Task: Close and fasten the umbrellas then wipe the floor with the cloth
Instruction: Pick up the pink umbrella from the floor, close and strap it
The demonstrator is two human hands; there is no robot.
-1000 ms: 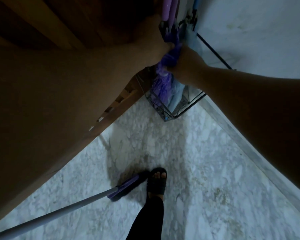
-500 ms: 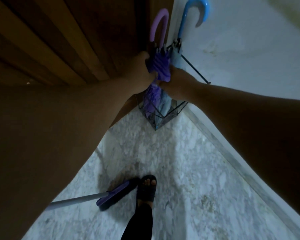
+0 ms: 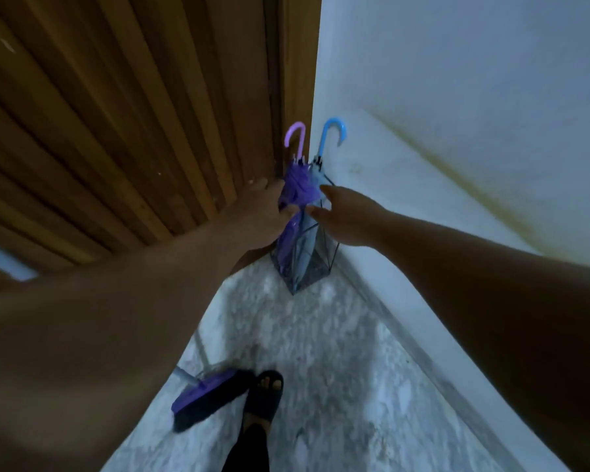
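Note:
Two closed umbrellas stand upright in a wire stand [image 3: 331, 264] in the corner. The purple umbrella [image 3: 298, 189] has a pink hooked handle, and the light blue umbrella [image 3: 317, 173] beside it has a blue hook. My left hand [image 3: 263, 216] lies against the purple canopy's left side, its fingers fairly straight and its thumb touching the fabric. My right hand [image 3: 344, 216] hovers just right of the canopies with fingers spread, holding nothing. I see no separate cloth.
A slatted wooden door [image 3: 116, 131] fills the left side and a white wall [image 3: 457, 97] the right. On the marble floor [image 3: 338, 369] lies a purple mop head [image 3: 212, 393] with a dark underside, next to my sandalled foot [image 3: 264, 393].
Both hands gripped the purple canopy before; now the right hand has let go and spread, and the left has loosened. The view has pulled back, so both umbrella handles show.

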